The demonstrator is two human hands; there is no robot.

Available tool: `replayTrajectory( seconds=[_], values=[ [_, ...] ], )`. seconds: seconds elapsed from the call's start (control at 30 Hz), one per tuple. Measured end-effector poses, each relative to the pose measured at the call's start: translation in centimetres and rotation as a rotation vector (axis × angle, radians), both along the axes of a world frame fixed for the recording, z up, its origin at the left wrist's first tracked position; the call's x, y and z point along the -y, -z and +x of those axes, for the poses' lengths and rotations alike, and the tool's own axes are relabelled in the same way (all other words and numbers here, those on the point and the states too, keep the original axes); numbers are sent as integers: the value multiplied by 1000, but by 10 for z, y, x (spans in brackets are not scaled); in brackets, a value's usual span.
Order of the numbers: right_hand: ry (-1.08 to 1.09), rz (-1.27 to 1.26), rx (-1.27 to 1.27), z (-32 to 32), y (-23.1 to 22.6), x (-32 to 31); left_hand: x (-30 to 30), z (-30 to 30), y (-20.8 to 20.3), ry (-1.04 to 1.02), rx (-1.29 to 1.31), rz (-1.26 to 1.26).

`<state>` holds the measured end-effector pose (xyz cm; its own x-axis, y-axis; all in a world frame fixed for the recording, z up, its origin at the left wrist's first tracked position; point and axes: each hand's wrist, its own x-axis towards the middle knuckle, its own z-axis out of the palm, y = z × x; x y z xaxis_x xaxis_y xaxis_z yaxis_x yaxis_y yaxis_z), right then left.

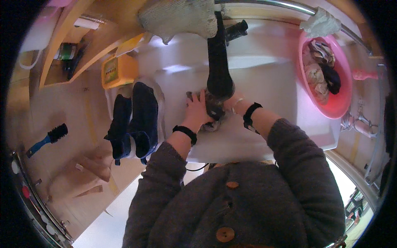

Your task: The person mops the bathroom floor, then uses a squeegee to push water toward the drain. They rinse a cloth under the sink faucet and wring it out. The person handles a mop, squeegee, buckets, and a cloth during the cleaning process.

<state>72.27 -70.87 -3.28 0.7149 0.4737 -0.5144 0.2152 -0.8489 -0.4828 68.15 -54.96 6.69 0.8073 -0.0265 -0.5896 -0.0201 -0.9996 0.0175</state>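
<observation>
In the white sink, a crumpled dark grey cloth (214, 110) lies bunched under the black faucet (218, 66); its exact kind is hard to make out. My left hand (196, 110) grips the cloth from the left, fingers spread over its far side and thumb toward the near side. From the right, my right hand (234, 103) reaches to the cloth under the spout. The faucet head hides most of that hand's fingers. Both wrists wear dark bands, and grey knit sleeves cover my forearms.
Left of the sink stand dark ankle boots (142, 118) and a yellow box-shaped container (120, 71). A blue-handled round brush (47, 139) lies farther left. At the right, a pink basin (345, 97) holds crumpled clothes. Light cloths (180, 18) hang on the rail (273, 4) above.
</observation>
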Motion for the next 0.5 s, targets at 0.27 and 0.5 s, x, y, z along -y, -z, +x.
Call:
replayTrajectory(
  seconds=[0.27, 0.5],
  values=[
    [1213, 1022, -1026, 8, -83, 6, 22, 28, 8, -309, 47, -952],
    [549, 597, -130, 13, -131, 57, 42, 12, -9, 117, 235, -919]
  ],
)
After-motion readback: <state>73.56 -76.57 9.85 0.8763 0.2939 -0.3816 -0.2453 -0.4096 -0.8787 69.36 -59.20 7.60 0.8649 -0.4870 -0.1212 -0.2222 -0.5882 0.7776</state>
